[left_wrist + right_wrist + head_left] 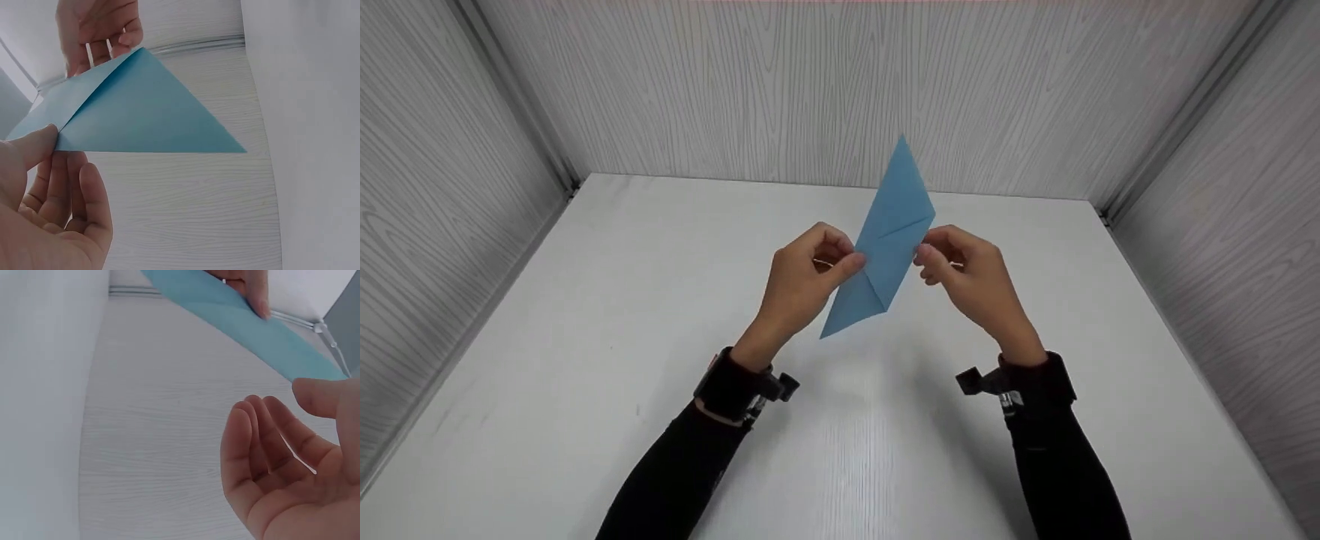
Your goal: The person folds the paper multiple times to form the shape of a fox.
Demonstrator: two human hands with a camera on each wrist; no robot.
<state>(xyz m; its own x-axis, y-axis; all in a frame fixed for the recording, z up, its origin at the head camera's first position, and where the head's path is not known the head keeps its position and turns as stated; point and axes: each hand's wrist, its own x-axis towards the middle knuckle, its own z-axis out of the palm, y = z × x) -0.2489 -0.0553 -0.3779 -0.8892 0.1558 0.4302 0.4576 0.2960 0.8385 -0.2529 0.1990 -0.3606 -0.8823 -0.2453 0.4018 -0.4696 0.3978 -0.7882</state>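
Observation:
A light-blue folded sheet of paper (896, 240) is held up above the table, a long pointed shape with crease lines and a flap. My left hand (810, 270) pinches its left edge, thumb on the near face; in the left wrist view, the thumb (39, 143) lies over the flap's end and the fingers are below the paper. At the opposite edge is my right hand (964, 274), its fingers loosely bent. In the right wrist view, a gap shows between its thumb (315, 396) and fingers, with the thumb tip close to the paper's edge.
A white tabletop (547, 360) lies beneath the hands. Pale wood-grain panels stand at the back (720, 90), left (427, 187) and right (1230, 195). Both wrists wear black bands with small cameras, the left band (731, 386) and the right band (1035, 382).

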